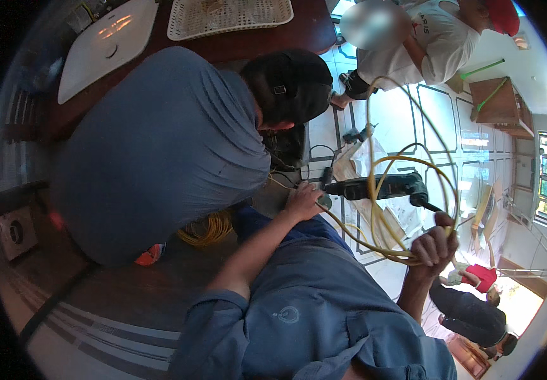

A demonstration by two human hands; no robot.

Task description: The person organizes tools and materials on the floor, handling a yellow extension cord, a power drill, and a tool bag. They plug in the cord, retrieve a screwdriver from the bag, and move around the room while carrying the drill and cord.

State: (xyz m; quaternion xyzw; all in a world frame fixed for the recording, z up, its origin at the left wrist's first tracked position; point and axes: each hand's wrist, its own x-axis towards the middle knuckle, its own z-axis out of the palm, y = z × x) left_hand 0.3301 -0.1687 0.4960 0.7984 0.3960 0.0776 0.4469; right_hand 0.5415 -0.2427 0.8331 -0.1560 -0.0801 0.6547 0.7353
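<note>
My right hand [435,246] is closed around several loops of yellow cable [378,218], which stand up in a loose coil. One length of the cable runs down from the loops to my left hand [304,202], whose fingers are wrapped on it near my knees. Beyond the loops, partly crossed by them, a black power tool like a rotary hammer [381,187] lies on its side. Its black plug or handle end points toward my left hand. Another bundle of yellow cable [205,232] lies on the floor to the left.
A co-worker in a grey shirt [172,152] and black cap bends close by on my left. A person in a white shirt [435,38] is at the far right, others [476,316] farther right. A drill [359,134] lies on the tiles. A white basket [229,30] sits on a dark table.
</note>
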